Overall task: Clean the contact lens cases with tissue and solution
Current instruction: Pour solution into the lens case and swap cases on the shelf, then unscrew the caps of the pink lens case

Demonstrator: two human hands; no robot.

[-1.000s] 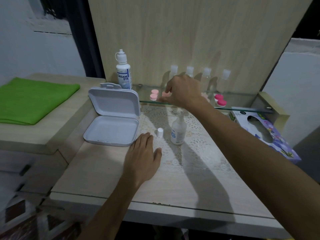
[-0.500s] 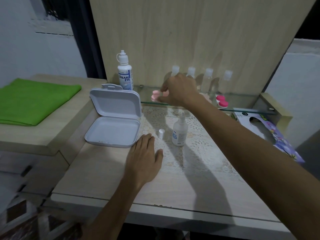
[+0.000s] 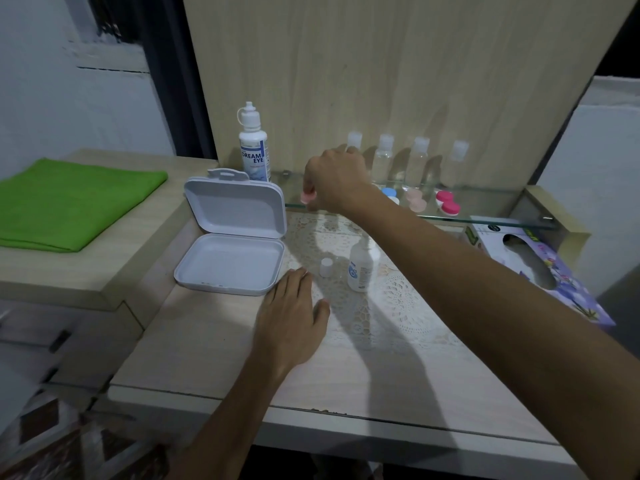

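The right hand (image 3: 334, 183) reaches to the glass shelf (image 3: 491, 216), and its fingers (image 3: 306, 188) are curled around a pale pink lens case (image 3: 307, 198) at the shelf's front edge; only a small part of the case shows below the fingers, so how firm the pinch is cannot be told. The left hand (image 3: 291, 320) lies flat on the surface (image 3: 214, 358) with straight fingers and holds nothing. The step in hand seems to be taking this case down for cleaning. To do it well, the person should probably lift the case straight up before pulling it back, because the shelf edge is just under the fingers and the solution bottle (image 3: 360, 268) stands uncapped below the wrist, with its small white cap (image 3: 326, 266) just beside it; a low forearm could knock the bottle over. Farther along the shelf from the fingers lie a blue and white case (image 3: 389, 194), a second pale pink case (image 3: 415, 199) and a bright pink case (image 3: 447, 203), all with lids on, so what is inside cannot be seen. Behind the fingers stand four small clear bottles (image 3: 417, 161); whether there is liquid in them is hard to tell. The taller Dream Eye bottle (image 3: 254, 147) is closed. Below the fingers the white hinged box (image 3: 232, 265) lies open, with nothing visible inside. The tissue box (image 3: 540, 271) is well apart, beyond the forearm
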